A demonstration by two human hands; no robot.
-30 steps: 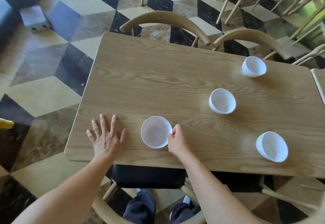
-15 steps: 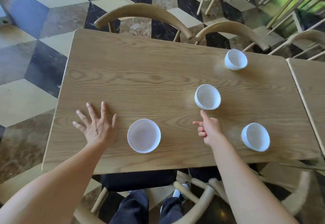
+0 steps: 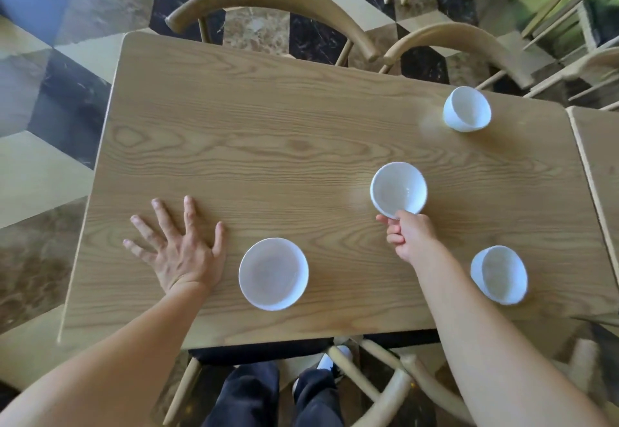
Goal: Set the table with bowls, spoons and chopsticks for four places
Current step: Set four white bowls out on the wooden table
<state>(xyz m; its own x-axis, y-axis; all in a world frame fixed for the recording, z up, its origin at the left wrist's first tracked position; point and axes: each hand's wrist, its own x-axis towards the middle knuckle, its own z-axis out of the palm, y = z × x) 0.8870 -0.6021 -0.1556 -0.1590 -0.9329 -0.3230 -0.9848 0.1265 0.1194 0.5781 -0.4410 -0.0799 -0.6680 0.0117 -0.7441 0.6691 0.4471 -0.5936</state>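
mid bowl-placing, my right fingers (image 3: 394, 236) pinched the round white ceramic bowl (image 3: 398, 188), left fingers (image 3: 160, 215) splayed on the wooden tabletop (image 3: 268, 141); next it likely needed moving far-left.

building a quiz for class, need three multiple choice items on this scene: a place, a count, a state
1. Where does the person's left hand lie?
A. in a bowl
B. flat on the light wooden table, left of the nearest white round bowl
C. raised in the air
2. How many white bowls stand on the table?
A. two
B. three
C. four
3. What is the right hand doing?
A. pinching the near rim of the middle white bowl
B. lying flat
C. holding chopsticks
Key: 1 B, fingers spread on the wood beside that bowl; 2 C, nearest, middle, far-right bowl, near-right bowl; 3 A, fingers close on its rim.
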